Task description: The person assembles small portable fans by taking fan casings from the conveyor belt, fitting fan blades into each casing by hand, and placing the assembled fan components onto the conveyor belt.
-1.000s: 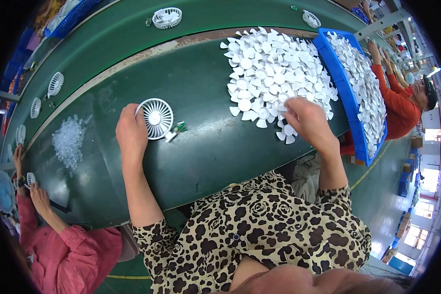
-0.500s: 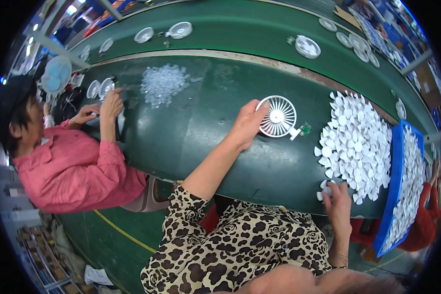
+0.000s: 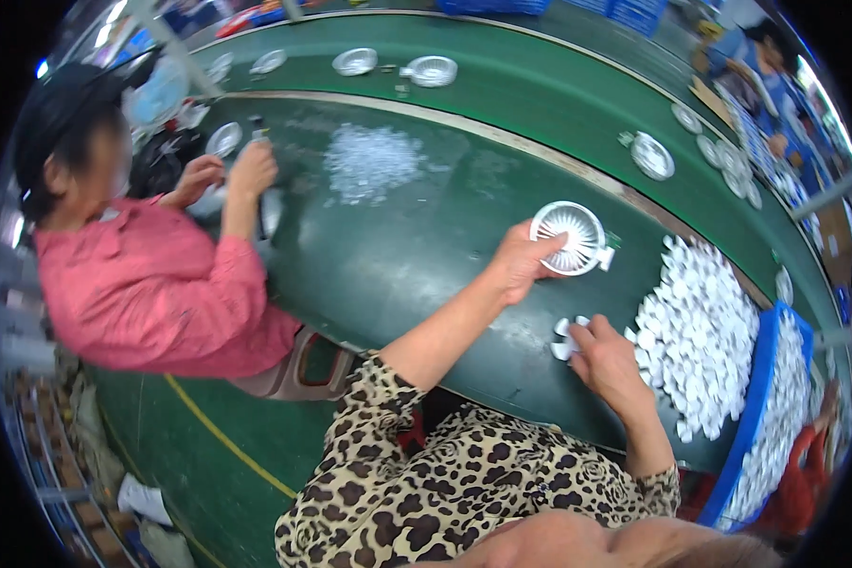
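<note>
My left hand (image 3: 523,267) is closed on the edge of a round white fan housing (image 3: 582,225) with radial ribs, its thumb reaching over the rim onto the ribs. At the housing's right side hangs a small white tab with a green piece beside it. Below and a little apart from the housing, my right hand (image 3: 608,362) pinches a white fan blade (image 3: 564,341) over the green table. To the right of that hand lies a large heap of white fan blades (image 3: 696,346).
A blue tray (image 3: 759,417) full of white pieces stands at the table's right end. Small clear pieces (image 3: 374,163) lie heaped left of centre. Beyond runs a green conveyor belt (image 3: 530,76) bearing white fan housings. A co-worker in a pink shirt (image 3: 161,284) works at the left.
My right hand has moved left from the heap's near edge, carrying the fan blade closer to the housing. The housing has tilted in my left hand. The whole view has shifted.
</note>
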A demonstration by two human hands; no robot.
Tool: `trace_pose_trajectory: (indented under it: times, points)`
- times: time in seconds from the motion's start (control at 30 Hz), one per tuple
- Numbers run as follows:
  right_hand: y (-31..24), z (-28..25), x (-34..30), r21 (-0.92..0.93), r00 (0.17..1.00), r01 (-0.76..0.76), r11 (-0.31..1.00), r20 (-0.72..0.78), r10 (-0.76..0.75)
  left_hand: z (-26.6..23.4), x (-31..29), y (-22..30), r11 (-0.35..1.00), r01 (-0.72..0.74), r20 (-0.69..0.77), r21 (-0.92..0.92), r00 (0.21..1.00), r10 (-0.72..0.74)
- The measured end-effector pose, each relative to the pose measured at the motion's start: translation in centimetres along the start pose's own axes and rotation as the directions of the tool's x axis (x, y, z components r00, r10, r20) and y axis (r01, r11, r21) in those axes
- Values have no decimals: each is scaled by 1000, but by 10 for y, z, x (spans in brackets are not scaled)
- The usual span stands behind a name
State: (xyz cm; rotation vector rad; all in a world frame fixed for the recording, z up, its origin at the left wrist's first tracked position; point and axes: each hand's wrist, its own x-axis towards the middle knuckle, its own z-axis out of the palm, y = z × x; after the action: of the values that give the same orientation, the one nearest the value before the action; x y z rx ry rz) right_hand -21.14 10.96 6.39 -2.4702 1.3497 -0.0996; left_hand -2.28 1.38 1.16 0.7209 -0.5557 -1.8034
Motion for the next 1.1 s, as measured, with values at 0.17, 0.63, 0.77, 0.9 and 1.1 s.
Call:
trace_pose_trajectory:
  times: [0.17, 0.63, 0.77, 0.9, 1.1]
  points:
    - [-8, -33, 23, 265, 979, 136, 955, -186, -87, 1, -3, 10, 994, -11, -21, 110, 1000, 13]
    - [13, -15, 78, 118, 841, 104, 988, -540, -24, 4, -4, -8, 904, -164, 68, 395, 986, 149]
    - [25, -37, 74, -11, 736, 123, 992, -670, -98, 7, -7, -1, 882, -238, 94, 408, 971, 218]
    - [46, -39, 82, 520, 987, -44, 853, -111, 118, 9, -13, 4, 638, -327, 201, 697, 943, 264]
    - [57, -13, 83, 550, 990, -48, 834, -82, 111, 3, -11, 1, 644, -242, 154, 726, 969, 191]
